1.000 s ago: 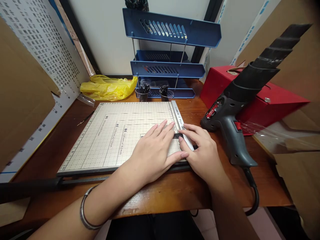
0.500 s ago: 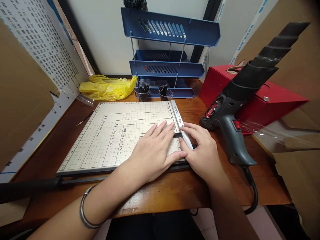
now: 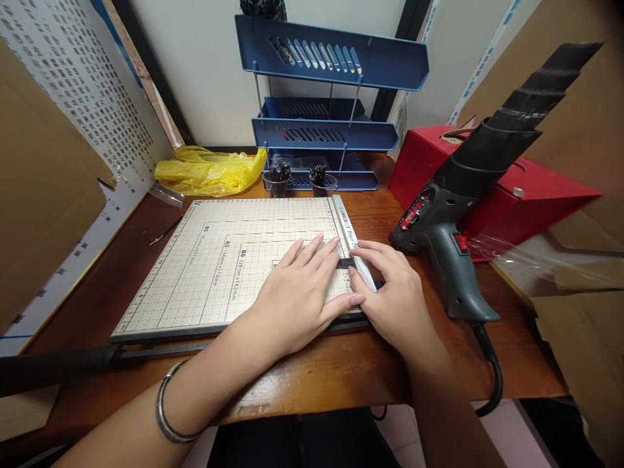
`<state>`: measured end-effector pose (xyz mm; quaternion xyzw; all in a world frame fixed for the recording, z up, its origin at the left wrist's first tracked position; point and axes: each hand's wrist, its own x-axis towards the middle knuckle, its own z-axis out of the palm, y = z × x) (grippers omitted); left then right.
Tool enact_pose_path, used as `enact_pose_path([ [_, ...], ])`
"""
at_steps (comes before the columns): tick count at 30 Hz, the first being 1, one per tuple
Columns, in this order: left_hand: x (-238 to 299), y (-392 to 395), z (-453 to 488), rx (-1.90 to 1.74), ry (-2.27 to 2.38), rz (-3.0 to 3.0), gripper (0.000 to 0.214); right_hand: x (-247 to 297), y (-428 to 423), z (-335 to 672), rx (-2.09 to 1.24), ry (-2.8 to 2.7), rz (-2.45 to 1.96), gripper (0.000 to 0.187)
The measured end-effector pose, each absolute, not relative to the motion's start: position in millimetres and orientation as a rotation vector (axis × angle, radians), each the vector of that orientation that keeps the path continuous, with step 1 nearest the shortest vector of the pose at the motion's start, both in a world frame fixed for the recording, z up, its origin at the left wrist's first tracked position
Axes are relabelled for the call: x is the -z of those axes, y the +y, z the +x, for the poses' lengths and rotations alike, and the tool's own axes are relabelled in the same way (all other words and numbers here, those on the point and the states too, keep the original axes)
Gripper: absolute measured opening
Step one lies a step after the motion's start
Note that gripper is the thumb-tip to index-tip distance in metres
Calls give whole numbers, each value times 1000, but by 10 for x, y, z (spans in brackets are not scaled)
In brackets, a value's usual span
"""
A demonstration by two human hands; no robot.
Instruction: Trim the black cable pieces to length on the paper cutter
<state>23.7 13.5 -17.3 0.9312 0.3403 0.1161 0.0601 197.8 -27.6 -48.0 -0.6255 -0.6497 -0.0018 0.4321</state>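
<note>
A paper cutter (image 3: 160, 286) with a cream gridded board lies on the table, its metal guide strip (image 3: 345, 224) along the right edge. Flat on the board rests my left hand (image 3: 297, 292), fingers stretched out, covering part of a small bundle of thin black strands (image 3: 346, 263). The kind of strand I cannot tell. My right hand (image 3: 392, 289) lies over the guide strip, thumb and forefinger apart on either side of where the strands meet it. My left thumb touches my right hand. A dark piece shows beyond the strip, mostly hidden by the right fingers.
A heat gun (image 3: 446, 227) stands at right before a red box (image 3: 429, 146). Two clear cups (image 3: 279, 188) of black strands stand behind the cutter, below blue tiered trays (image 3: 331, 58). A yellow plastic bag (image 3: 209, 172) lies back left. The cutter's black handle (image 3: 58, 367) extends left.
Both hands keep nearly the same place on the cutter. Only a very slight shift of the fingers and of the view shows.
</note>
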Motion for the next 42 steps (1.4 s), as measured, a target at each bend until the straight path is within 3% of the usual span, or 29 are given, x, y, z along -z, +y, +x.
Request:
enact_pose_path([
  [7, 165, 126, 238, -378, 1025, 2853, 68, 476, -275, 1976, -22, -1606, -1566, 24],
  [42, 166, 139, 223, -303, 981, 2828, 81, 461, -287, 1967, -64, -1593, -1593, 26],
])
